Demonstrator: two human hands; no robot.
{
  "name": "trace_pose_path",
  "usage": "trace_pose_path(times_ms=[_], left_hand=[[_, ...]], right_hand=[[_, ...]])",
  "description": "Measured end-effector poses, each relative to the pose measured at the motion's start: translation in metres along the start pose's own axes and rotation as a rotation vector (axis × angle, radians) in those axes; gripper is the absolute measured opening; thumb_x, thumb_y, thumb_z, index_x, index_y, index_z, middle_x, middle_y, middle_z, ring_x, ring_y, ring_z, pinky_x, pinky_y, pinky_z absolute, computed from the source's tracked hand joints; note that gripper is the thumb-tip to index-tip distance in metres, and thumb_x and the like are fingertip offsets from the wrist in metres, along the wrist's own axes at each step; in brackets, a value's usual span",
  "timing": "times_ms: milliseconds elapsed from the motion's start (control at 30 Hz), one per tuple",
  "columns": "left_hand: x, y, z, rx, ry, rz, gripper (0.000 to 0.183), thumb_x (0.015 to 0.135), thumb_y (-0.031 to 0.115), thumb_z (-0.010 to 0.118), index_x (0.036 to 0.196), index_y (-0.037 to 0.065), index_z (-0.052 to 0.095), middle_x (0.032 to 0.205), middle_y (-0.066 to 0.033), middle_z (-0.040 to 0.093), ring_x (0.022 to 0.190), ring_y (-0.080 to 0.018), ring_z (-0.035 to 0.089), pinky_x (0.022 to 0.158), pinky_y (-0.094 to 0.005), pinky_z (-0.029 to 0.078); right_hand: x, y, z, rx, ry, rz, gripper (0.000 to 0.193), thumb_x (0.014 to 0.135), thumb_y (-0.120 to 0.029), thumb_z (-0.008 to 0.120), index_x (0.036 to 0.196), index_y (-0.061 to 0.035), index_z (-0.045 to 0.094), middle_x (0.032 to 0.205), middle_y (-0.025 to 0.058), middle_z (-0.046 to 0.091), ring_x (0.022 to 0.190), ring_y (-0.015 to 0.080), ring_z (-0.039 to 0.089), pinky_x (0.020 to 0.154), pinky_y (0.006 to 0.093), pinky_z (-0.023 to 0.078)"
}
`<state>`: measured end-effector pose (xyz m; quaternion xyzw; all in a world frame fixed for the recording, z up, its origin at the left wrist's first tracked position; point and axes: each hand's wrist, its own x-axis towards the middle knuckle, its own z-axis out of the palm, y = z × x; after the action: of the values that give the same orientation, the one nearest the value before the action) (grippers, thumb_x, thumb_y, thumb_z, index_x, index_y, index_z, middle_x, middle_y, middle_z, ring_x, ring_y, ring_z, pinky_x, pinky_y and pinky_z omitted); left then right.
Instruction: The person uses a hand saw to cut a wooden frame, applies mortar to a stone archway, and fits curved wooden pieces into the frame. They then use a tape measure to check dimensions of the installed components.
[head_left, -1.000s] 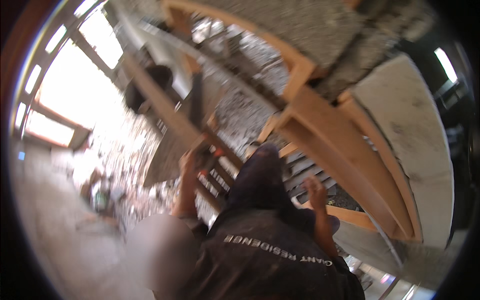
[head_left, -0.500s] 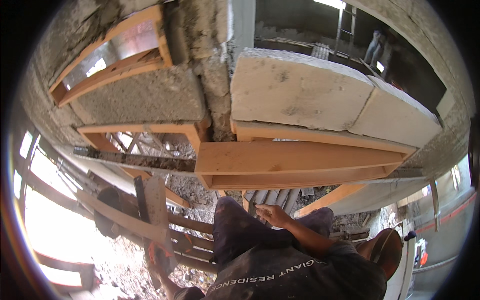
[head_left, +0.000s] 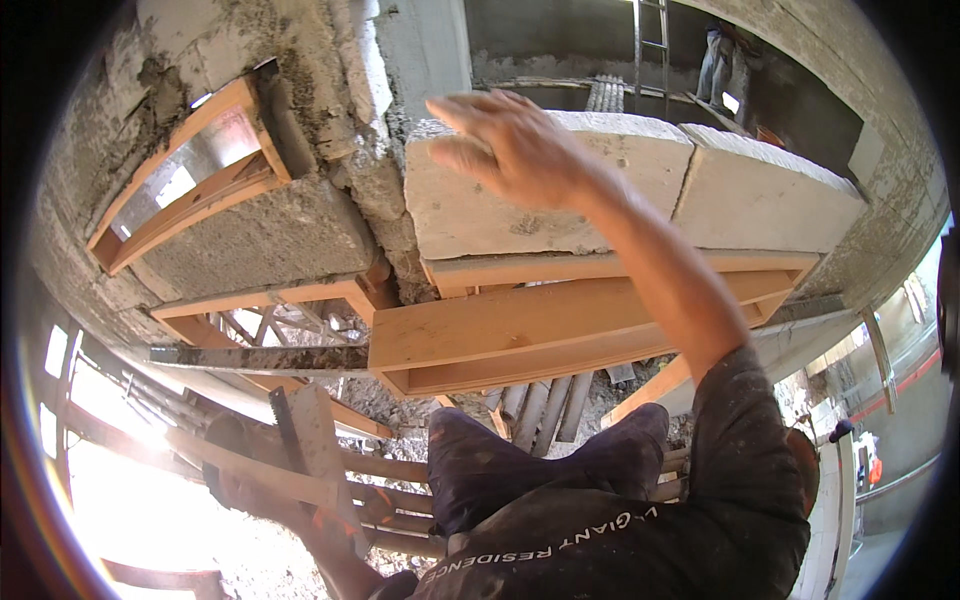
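Observation:
My right hand (head_left: 515, 150) is raised at the end of an outstretched arm, in front of the left end of a pale block (head_left: 545, 215). Its fingers are stretched out and hold nothing; whether they touch the block I cannot tell. Under that block runs a box-like orange-brown wooden frame (head_left: 500, 335), crossed by my forearm. Low on the left, my left hand (head_left: 308, 528) closes on the orange handle of what looks like a handsaw (head_left: 315, 425), its wide grey blade pointing up. Glare and a curved plank partly hide that hand.
A second pale block (head_left: 755, 190) sits to the right. Further wooden frames (head_left: 185, 180) are set in the rough wall at left. A dirty metal bar (head_left: 260, 358) juts from the long frame. Poles (head_left: 390, 490) lie below me. Another person (head_left: 715, 70) stands beyond, near a ladder (head_left: 652, 45).
My right hand has risen from between my knees to the pale block, its arm now stretched forward. The left hand keeps the saw. My view has shifted slightly.

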<state>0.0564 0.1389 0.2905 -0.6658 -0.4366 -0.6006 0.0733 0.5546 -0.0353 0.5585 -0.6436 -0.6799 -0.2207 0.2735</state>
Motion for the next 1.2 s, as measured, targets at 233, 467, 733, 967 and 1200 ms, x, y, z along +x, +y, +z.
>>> trace_pose_path(times_ms=[233, 467, 733, 967, 1200], left_hand=[[0.01, 0.151, 0.074, -0.477, -0.081, -0.331, 0.03, 0.092, 0.015, 0.052, 0.116, -0.003, 0.054, 0.119, -0.0143, 0.053, 0.106, -0.0236, 0.054, 0.09, -0.0327, 0.044], [0.06, 0.246, 0.127, -0.656, -0.308, 0.332, 0.031, 0.085, 0.005, 0.054, 0.116, -0.003, 0.053, 0.122, -0.0195, 0.053, 0.112, -0.0326, 0.051, 0.096, -0.041, 0.04], [0.122, 0.415, 0.182, -0.872, -0.481, 0.8, 0.048, 0.091, 0.032, 0.05, 0.123, -0.004, 0.05, 0.127, -0.0206, 0.05, 0.124, -0.0375, 0.042, 0.103, -0.0444, 0.032], [0.144, 0.513, 0.224, -0.056, -1.058, 0.855, 0.066, 0.092, 0.059, 0.026, 0.12, 0.006, 0.054, 0.125, -0.0198, 0.051, 0.115, -0.0328, 0.049, 0.097, -0.0435, 0.038], [0.146, 0.461, 0.242, -0.707, -0.687, 0.852, 0.044, 0.095, 0.035, 0.045, 0.127, 0.006, 0.052, 0.127, -0.0116, 0.054, 0.115, -0.0226, 0.052, 0.099, -0.0325, 0.039]], right_hand=[[0.031, 0.048, -0.02, -0.021, -0.615, 0.311, 0.087, 0.085, -0.072, 0.01, 0.141, -0.0079, 0.029, 0.144, 0.0185, 0.029, 0.136, 0.031, 0.023, 0.111, 0.0492, 0.017], [0.011, 0.085, -0.026, -0.043, -0.4, 0.207, 0.072, 0.089, -0.065, 0.01, 0.132, -0.0214, 0.048, 0.136, 0.0135, 0.044, 0.131, 0.0316, 0.034, 0.107, 0.0497, 0.025], [-0.045, 0.102, -0.066, -0.467, -0.197, 0.553, 0.074, 0.087, -0.068, 0.024, 0.131, -0.014, 0.049, 0.134, 0.0103, 0.047, 0.129, 0.0314, 0.036, 0.108, 0.0525, 0.017], [-0.217, -0.015, -0.061, -0.165, 0.128, 0.482, 0.052, 0.088, -0.045, 0.054, 0.129, -0.0139, 0.051, 0.14, 0.0128, 0.039, 0.133, 0.0309, 0.029, 0.11, 0.0493, 0.015], [-0.367, -0.087, -0.126, -0.074, 0.254, 0.857, 0.039, 0.08, -0.018, 0.068, 0.117, -0.009, 0.06, 0.121, 0.0084, 0.058, 0.115, 0.0247, 0.05, 0.1, 0.0374, 0.036]])
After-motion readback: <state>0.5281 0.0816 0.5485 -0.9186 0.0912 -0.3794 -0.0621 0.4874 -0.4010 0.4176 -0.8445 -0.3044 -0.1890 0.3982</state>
